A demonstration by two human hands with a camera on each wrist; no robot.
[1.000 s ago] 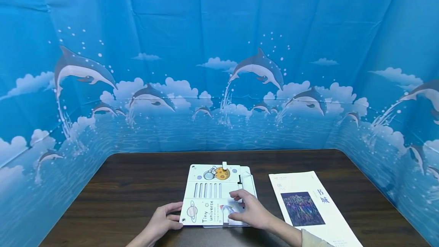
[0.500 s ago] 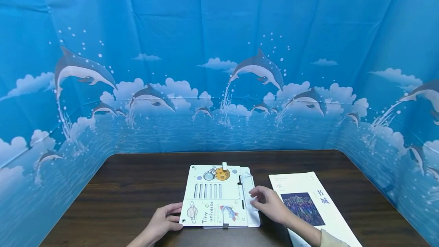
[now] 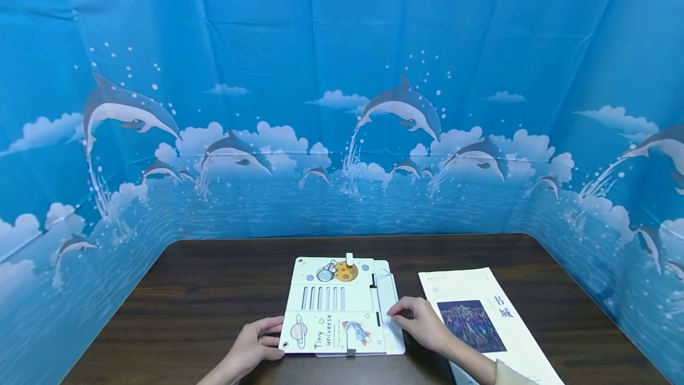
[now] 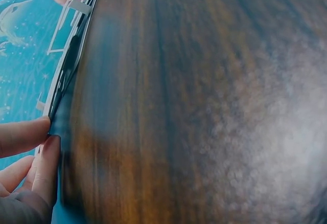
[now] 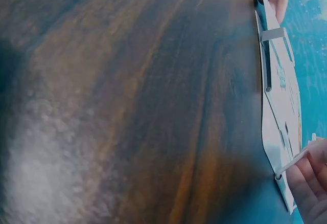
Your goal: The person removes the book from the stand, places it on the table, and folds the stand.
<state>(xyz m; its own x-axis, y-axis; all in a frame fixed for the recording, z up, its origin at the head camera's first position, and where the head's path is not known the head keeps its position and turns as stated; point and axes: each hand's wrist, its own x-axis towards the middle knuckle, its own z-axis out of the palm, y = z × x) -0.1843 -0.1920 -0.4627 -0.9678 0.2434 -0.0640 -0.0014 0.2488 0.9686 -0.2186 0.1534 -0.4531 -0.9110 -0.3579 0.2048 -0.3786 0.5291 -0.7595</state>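
A white folding book stand (image 3: pixel 355 299) lies on the table, printed with an astronaut, planets, a rocket and "Tiny universe". My left hand (image 3: pixel 251 342) grips its near left corner; in the left wrist view the thumb and a finger (image 4: pixel 47 155) pinch the edge. At the stand's right side is my right hand (image 3: pixel 422 322). The right wrist view has its fingers pinching a thin white rod (image 5: pixel 292 165) that joins the stand near its edge. White clips stick out at the stand's far edge (image 3: pixel 350 259) and near edge (image 3: pixel 351 352).
To the right lies a white book (image 3: pixel 526 340) with a dark picture on its cover, partly behind the right forearm. The dark wooden table (image 3: pixel 187 308) ends at a blue dolphin curtain (image 3: pixel 342 207) at the back and both sides.
The right hand has left the rocket panel and moved right to the stand's right side, uncovering the rocket print. The left hand stays at its corner.
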